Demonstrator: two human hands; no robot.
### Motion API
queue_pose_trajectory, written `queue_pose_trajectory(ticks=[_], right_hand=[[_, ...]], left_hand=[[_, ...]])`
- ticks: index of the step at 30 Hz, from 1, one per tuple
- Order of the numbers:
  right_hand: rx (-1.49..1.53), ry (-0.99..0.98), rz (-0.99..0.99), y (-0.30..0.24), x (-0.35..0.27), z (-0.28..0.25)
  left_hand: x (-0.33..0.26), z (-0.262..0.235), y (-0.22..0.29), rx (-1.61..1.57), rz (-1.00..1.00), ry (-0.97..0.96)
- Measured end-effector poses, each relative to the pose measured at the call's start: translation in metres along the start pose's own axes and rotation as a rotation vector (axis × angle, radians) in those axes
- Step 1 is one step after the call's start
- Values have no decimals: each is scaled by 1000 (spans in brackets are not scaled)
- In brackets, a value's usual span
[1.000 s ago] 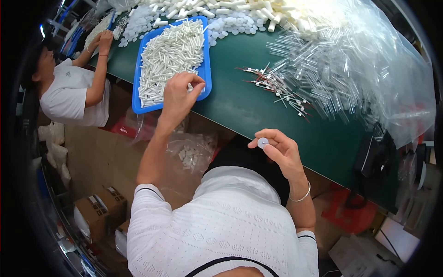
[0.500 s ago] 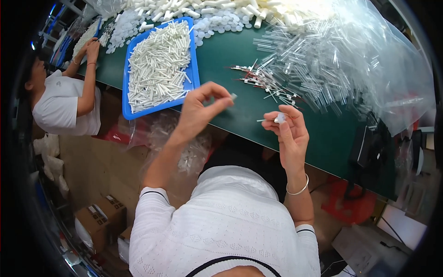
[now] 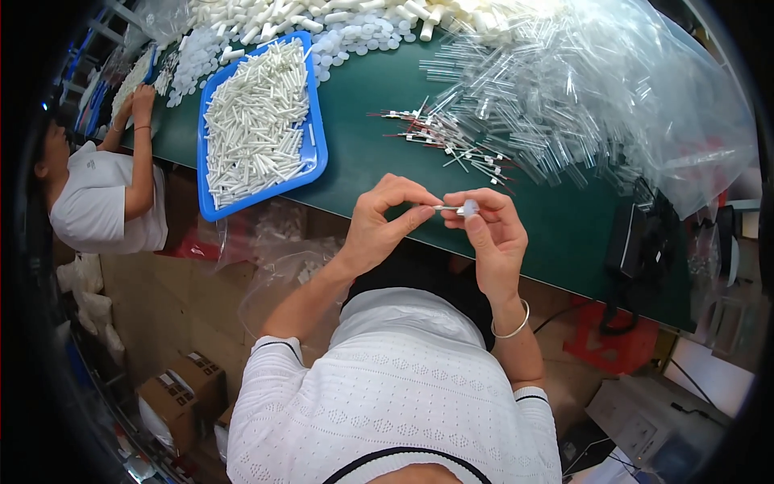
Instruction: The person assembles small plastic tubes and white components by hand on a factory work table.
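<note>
Left hand [image 3: 382,226]: raised over the near edge of the bench [image 3: 355,113], forearm slanting up from the lower left, wrist slightly bent, thumb and index fingertips pinched together on a small white piece [image 3: 438,207]; the back of the hand faces left.

Right hand [image 3: 501,242]: opposite the left and nearly level with it, forearm rising steeply, fingers curled leftward, thumb pointing upward; thumb and fingers clamped on a white disc-ended part [image 3: 468,208]. A thin pale stem [image 3: 450,208] runs from this part toward the left fingertips, bridging the narrow gap between the hands. Whether the stem enters the small white piece: cannot be told. Silver bangle [image 3: 514,324] at the right wrist.

Blue tray [image 3: 322,153]: on the bench, left of the hands, heaped with short white tubes [image 3: 250,121].

Thin rods with white fittings and red ends [image 3: 451,139]: loose cluster on the bench, beyond the hands.

Clear tubes [image 3: 524,105]: large pile, just right of the cluster.

Translucent white discs [image 3: 359,39]: scattered behind the tray.

Co-worker [image 3: 109,185]: seated at far left, both hands at the bench.
</note>
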State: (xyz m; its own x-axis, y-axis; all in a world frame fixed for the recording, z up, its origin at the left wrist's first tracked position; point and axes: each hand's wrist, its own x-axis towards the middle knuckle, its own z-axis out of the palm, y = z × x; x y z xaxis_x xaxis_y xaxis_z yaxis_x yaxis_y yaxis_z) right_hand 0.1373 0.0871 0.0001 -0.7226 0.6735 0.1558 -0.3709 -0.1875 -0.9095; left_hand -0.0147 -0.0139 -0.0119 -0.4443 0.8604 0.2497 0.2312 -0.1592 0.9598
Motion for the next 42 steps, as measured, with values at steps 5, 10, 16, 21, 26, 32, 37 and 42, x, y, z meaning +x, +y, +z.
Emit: queue_pose_trajectory(ticks=[5,10,16,21,26,32,37,42], right_hand=[[-377,52,79,-4,2,-8],[-419,-20,179,-4,7,-19],[-146,66,154,-3,13,-20],[-85,-43,384,-2,16,-43],[-82,6,311,-6,21,-40],[-41,-45,255,-2,28,-42],[-66,-48,284,-3,27,-45],[-46,86,190,-4,15,-49]], left_hand=[[10,-3,10,183,79,-28],[20,-8,15,224,117,-169],[32,0,8,335,291,-175],[38,7,6,585,597,-121],[45,2,5,319,241,-278],[52,1,6,67,-48,-342],[76,-6,10,205,127,-385],[211,-46,-37,652,104,40]])
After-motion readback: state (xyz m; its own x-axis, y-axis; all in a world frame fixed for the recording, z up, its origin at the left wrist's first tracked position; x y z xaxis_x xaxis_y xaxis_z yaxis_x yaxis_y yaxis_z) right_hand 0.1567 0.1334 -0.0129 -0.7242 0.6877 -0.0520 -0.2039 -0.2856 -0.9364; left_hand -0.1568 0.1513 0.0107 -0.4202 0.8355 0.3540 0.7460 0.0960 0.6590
